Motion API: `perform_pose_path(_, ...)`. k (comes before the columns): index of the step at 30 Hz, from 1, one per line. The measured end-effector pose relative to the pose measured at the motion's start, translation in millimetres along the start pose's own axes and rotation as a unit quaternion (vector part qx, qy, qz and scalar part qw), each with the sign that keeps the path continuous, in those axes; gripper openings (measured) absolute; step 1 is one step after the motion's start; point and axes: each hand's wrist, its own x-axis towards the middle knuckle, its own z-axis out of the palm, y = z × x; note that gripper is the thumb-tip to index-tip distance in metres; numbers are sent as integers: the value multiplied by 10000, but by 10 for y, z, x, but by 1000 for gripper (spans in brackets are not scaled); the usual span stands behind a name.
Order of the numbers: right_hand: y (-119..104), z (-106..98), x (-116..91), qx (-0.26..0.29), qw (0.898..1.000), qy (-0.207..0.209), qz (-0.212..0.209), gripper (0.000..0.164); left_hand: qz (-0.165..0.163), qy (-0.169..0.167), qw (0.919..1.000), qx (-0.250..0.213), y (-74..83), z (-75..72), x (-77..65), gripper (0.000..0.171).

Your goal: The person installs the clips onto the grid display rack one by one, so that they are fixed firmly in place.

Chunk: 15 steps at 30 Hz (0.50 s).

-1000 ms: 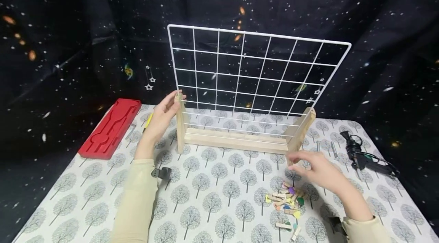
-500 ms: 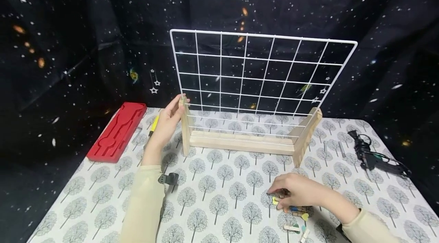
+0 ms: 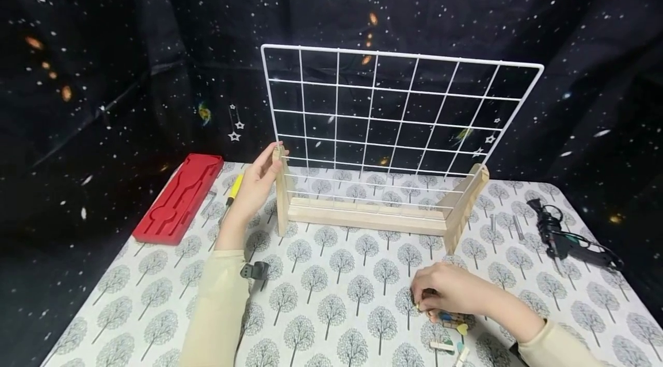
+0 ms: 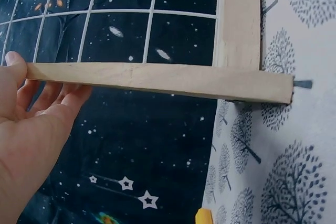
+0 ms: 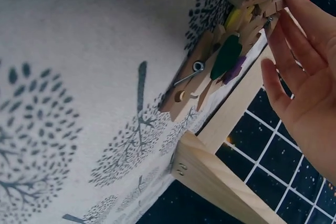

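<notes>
In the head view a white wire grid (image 3: 376, 53) leans back in a pale wooden stand (image 3: 362, 221). My left hand (image 3: 252, 187) grips the top of its left side post (image 3: 282, 206); in the left wrist view the thumb lies on one side of the post (image 4: 157, 80), the fingers on the other. Before the stand's right end my right hand (image 3: 458, 289) reaches down into a small pile of wooden clothespins (image 3: 450, 323), thumb and fingers pinching one, largely hidden. The right wrist view shows clothespins with a green oval (image 5: 227, 57) and yellow, blue and purple decorations.
At left lie a red molded tray (image 3: 178, 200) and a yellow-handled tool (image 3: 235, 187). At right are thin metal pieces (image 3: 518, 228) and a black tool with a cord (image 3: 580, 249). Two loose clothespins (image 3: 442, 346) lie near the front. A dark starry cloth (image 3: 129, 39) hangs behind.
My right hand has left the stand's right end, come down to the clothespins and closed its fingers there. My left hand stays on the post. The head view has shifted slightly.
</notes>
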Motion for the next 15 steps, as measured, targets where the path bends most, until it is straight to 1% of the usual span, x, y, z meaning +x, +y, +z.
perform_pose_path(3,-4,-8,-3,-99,9998,180,-23,6,-106,2,9999,-34,2,3,-2,47)
perform_pose_path(6,-2,-24,-10,-289,9979,571,-130,12,-237,-25,9995,-188,4,16,-5,48)
perform_pose_path(9,-8,-39,-17,-283,9965,787,-14,15,-311,-23,9990,-330,7,24,-6,48)
perform_pose_path(10,-13,-41,-19,-215,9966,797,67,16,-331,-20,9988,-350,7,23,-6,49)
perform_pose_path(13,-40,-36,-34,83,9970,623,441,24,-397,6,9987,-334,11,15,-12,49)
perform_pose_path(15,-52,-24,-47,308,9962,565,586,29,-445,4,9985,-311,10,7,-17,48)
